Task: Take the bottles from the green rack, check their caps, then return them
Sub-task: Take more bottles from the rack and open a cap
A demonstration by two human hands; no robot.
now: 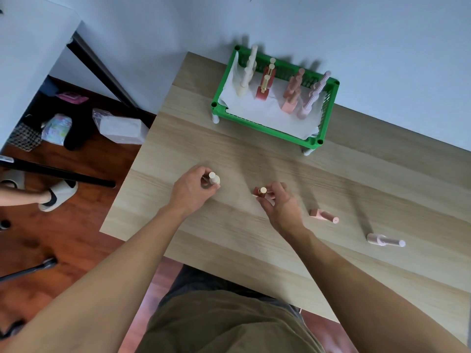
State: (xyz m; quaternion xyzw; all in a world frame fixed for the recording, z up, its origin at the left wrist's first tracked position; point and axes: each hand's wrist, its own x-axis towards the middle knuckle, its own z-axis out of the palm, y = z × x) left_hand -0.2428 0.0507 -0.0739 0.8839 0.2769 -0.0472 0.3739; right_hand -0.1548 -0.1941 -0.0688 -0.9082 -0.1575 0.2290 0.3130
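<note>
A green rack (270, 128) lined with white paper stands at the table's far side against the wall. Several small bottles stand upright in it in rows: cream (246, 77), red with gold caps (265, 86), salmon pink (290, 98) and pale pink (309, 103). My left hand (192, 191) grips a cream bottle (214, 179) near the table's middle. My right hand (279, 203) pinches a red bottle with a gold cap (261, 191). A salmon pink bottle (323, 215) and a pale pink bottle (384, 240) lie on their sides to the right.
The wooden table (356, 189) reaches from the wall to my lap. Left of it, on the dark wood floor, lie a wrapped white pack (122, 128), bags and black table legs. Another person's foot in a white slipper (54, 196) shows at the left edge.
</note>
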